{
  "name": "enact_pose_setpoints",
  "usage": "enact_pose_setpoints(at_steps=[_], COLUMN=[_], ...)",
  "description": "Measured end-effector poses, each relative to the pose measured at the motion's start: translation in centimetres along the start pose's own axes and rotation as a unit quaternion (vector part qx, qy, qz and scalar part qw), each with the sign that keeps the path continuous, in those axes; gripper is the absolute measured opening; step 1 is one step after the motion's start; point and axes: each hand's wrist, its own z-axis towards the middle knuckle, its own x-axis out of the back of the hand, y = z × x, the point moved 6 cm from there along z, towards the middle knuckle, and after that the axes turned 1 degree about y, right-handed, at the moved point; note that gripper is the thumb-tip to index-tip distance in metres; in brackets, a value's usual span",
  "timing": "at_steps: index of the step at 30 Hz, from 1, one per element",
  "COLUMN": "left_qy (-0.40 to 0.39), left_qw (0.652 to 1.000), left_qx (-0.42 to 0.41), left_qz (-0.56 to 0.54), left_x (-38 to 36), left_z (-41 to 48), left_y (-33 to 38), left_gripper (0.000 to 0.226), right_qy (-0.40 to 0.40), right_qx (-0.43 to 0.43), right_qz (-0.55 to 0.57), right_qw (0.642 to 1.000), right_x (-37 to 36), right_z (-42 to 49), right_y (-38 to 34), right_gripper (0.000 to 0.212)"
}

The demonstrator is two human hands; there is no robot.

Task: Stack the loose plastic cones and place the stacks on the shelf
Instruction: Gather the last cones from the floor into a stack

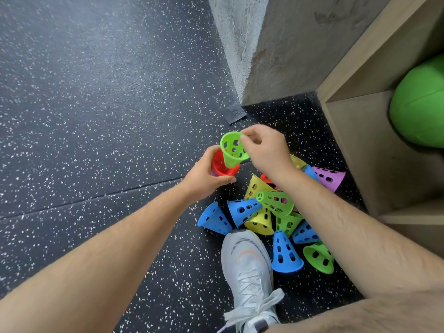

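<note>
Item: cone stacking, early stage. Left hand (pixel 204 174): fingers curled around a red cone (pixel 222 168), held above the floor with its wide mouth turned up toward the camera; a trace of another colour shows at its lower edge, so it may already be a short stack, though this cannot be told for certain. Right hand (pixel 266 147): thumb and fingertips pinching the rim of a green cone (pixel 231 150), mouth likewise up, its narrow end set into the red one's mouth but apparently not fully seated. Remaining stock: a loose heap of cones (pixel 271 212) in blue, yellow, green, purple and red, lying on their sides or upright on the speckled floor (pixel 96 116), just beside a white shoe (pixel 247 265) and near the foot of the wooden shelf (pixel 360 145). Shelf contents: a large green ball (pixel 418 104); no cone stacks visible there. Step in hand, by judgement: nesting the green into the red. Next move calls for pressing the green down straight until it seats, then freeing the right hand to fetch another from the heap.
</note>
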Motion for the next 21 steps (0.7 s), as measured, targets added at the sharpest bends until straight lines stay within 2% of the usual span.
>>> enact_pose_setpoints(at_steps=[5,7,9,11,14,16,18,21], left_qy=[-0.013,-0.014,-0.006,-0.002,-0.002,-0.003,-0.011,-0.019], left_qw=[1.000,1.000,0.999,0.999,0.998,0.997,0.997,0.996], left_qx=[-0.013,-0.024,-0.028,-0.024,-0.043,-0.059,-0.068,-0.071], left_qz=[0.007,0.011,0.015,0.029,0.043,0.047,0.046,0.048], left_x=[-0.2,-0.1,0.0,-0.1,-0.9,-1.8,-2.9,-4.1], left_z=[-0.4,-0.6,-0.6,-0.6,-0.3,0.1,0.3,0.6], left_y=[-0.2,-0.1,0.0,0.3,1.4,2.6,3.5,4.3], left_gripper=[0.106,0.103,0.095,0.090,0.089,0.087,0.086,0.086], right_qy=[-0.131,-0.164,-0.153,-0.097,-0.054,-0.079,-0.119,-0.141], right_qx=[0.026,0.035,0.035,0.027,-0.020,-0.050,-0.045,-0.017], right_qz=[-0.156,-0.197,-0.222,-0.247,-0.313,-0.362,-0.403,-0.413], right_qw=[0.979,0.966,0.962,0.964,0.948,0.928,0.906,0.900], right_x=[-3.2,-2.9,-1.2,1.7,5.2,5.8,5.5,5.0], right_z=[-0.7,-0.6,-0.1,0.2,-0.5,-1.4,-2.3,-3.2], right_y=[1.7,1.9,2.0,2.5,4.1,5.0,5.5,5.9], right_gripper=[0.022,0.027,0.033,0.033,0.030,0.036,0.048,0.056])
